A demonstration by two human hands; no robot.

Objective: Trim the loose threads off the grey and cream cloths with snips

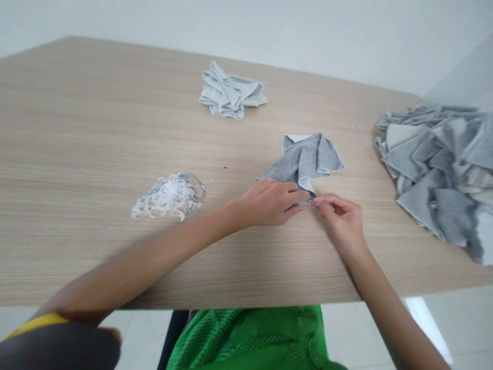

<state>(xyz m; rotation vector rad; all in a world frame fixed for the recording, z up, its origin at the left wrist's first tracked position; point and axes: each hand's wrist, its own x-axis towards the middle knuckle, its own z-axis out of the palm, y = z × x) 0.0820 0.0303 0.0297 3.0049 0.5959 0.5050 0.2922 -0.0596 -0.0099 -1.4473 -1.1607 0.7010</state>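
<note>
The grey cloth (308, 156) lies crumpled on the wood-grain table (96, 128), its far edge turned up in loose folds and a strip of paler underside showing. At the cloth's near edge, the left hand (273, 202) lies palm down, thumb and fingers nearly closed around a small purple-marked item (296, 204); most of it is hidden, so I cannot tell what it is. The right hand (341, 213) is at the cloth's near right corner, thumb and forefinger pressed together on its tip, leaving no visible gap; whether a thread is caught there too is too small to tell. Left of the grey cloth, well apart from it, sits a tangle of white thread scraps (167, 195) with a grey loop (197, 186) at its right side. Beyond the cloth and to its left rests a bundle of pale grey fabric (231, 95). To the cloth's right is a large, untidy heap of grey and off-white cloths (435, 164). Nearer than the cloth, below the table edge, shows a green mesh garment (254, 339).
</note>
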